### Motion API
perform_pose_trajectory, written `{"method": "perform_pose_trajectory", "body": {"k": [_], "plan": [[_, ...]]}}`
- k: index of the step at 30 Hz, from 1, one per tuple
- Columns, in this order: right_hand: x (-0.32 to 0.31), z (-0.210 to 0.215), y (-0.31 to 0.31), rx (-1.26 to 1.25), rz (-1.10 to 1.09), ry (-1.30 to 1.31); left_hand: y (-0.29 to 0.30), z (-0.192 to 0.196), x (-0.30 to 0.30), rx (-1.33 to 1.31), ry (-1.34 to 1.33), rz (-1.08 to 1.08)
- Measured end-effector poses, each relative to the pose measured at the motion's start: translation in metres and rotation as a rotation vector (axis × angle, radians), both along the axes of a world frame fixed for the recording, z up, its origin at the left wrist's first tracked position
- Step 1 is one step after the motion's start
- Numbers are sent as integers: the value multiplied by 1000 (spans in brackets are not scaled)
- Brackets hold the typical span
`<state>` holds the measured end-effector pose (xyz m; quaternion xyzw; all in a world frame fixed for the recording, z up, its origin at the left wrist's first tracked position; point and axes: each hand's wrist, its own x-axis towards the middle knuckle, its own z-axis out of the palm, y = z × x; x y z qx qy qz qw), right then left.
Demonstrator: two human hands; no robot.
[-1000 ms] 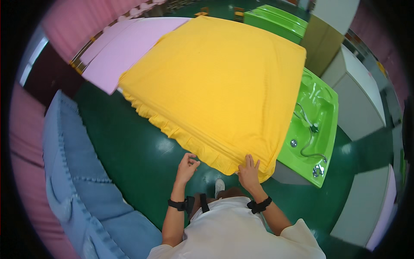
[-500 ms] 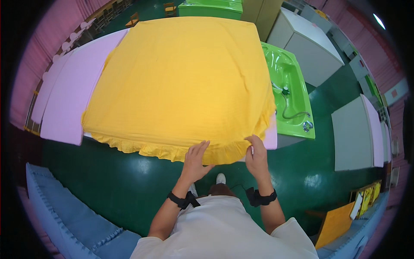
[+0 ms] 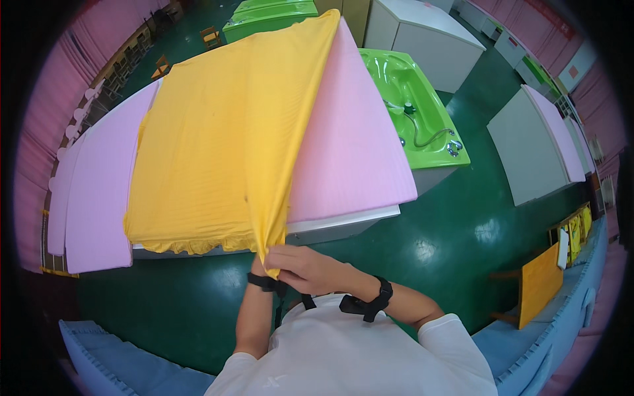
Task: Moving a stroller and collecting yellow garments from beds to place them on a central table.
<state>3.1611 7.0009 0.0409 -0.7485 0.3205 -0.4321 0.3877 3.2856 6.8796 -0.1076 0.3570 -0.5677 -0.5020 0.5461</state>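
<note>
A yellow ruffled sheet (image 3: 205, 138) lies over a pink padded mat (image 3: 353, 145) on a white-sided table (image 3: 343, 227). Its right part is pulled over to the left and gathered into a long fold, which leaves the mat's right part bare. At the near edge, my right hand (image 3: 300, 267) is closed on the gathered corner of the sheet, in front of my body. My left hand (image 3: 257, 265) is at the same corner, just behind the hanging cloth; its fingers are hidden by the sheet and the right hand.
A green basin (image 3: 422, 109) with a hose and tap adjoins the table on the right. More pink mats (image 3: 105, 178) lie to the left. Grey-white cabinets (image 3: 538, 148) stand farther right. Blue padded seating (image 3: 139, 363) curves behind me, with an orange board (image 3: 540, 284) at the right.
The sheet's right side has come off the mat and been drawn leftward into a fold. My right hand has crossed to the left, beside my left hand. The view has shifted.
</note>
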Motion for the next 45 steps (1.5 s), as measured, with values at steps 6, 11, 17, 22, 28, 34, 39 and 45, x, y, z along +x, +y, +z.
{"method": "perform_pose_trajectory", "body": {"k": [6, 11, 17, 22, 28, 34, 39, 45], "plan": [[-8, -55, 18, 94, -71, -11, -13, 70, 76, -17, 145, 91], [-36, -89, 2, 95, -472, 161, 79, 161, 68, 11, 363, 139], [-17, -103, -55, -104, -382, 269, 111, 166, 98, -186, 94, -45], [44, -101, -83, 250, -3, -142, 110, 172, 86, -216, -52, -492], [103, -79, -100, 164, 246, -232, 116, 173, 60, -61, -115, -794], [65, -50, -80, 183, 177, -213, 121, 137, 124, 26, -311, -151], [7, -20, -32, 571, 96, -504, 93, 121, 178, -147, -775, 396], [-23, 87, 29, 286, -28, 696, 43, 72, 152, -302, -897, 379]]}}
